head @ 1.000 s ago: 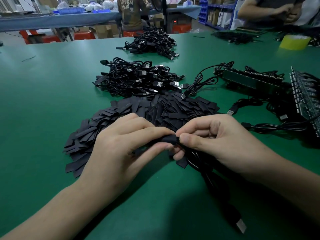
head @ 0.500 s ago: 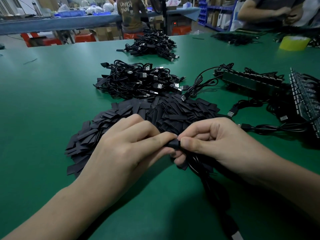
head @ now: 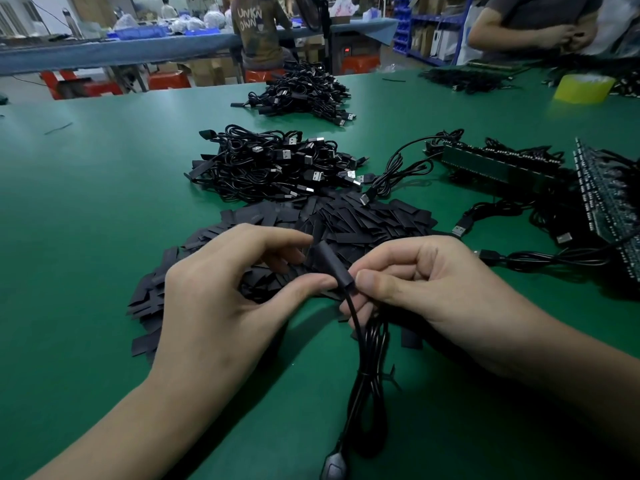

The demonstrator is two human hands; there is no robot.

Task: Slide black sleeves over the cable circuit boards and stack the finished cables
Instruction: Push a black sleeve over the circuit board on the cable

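A black sleeve (head: pixel 331 265) stands tilted between my two hands, fitted on the end of a bundled black cable (head: pixel 367 368). My left hand (head: pixel 221 299) touches the sleeve with thumb tip and fingers. My right hand (head: pixel 422 282) pinches the sleeve's lower end and grips the cable below it. The cable hangs toward me, ending in a plug (head: pixel 334 465) at the bottom edge. Behind my hands lies a heap of flat black sleeves (head: pixel 374 223). A stack of sleeved cables (head: pixel 273 164) sits beyond it. The circuit board inside the sleeve is hidden.
A second cable pile (head: pixel 304 95) lies farther back on the green table (head: pixel 86 209). Panels of circuit boards with cables (head: pixel 498 164) fill the right side. A yellow tape roll (head: pixel 581 86) sits at the far right. Other people work along the far edge.
The sleeve has turned from lying sideways between my fingertips to standing tilted upright. My left fingers have loosened and spread. More of the cable bundle and its plug now show.
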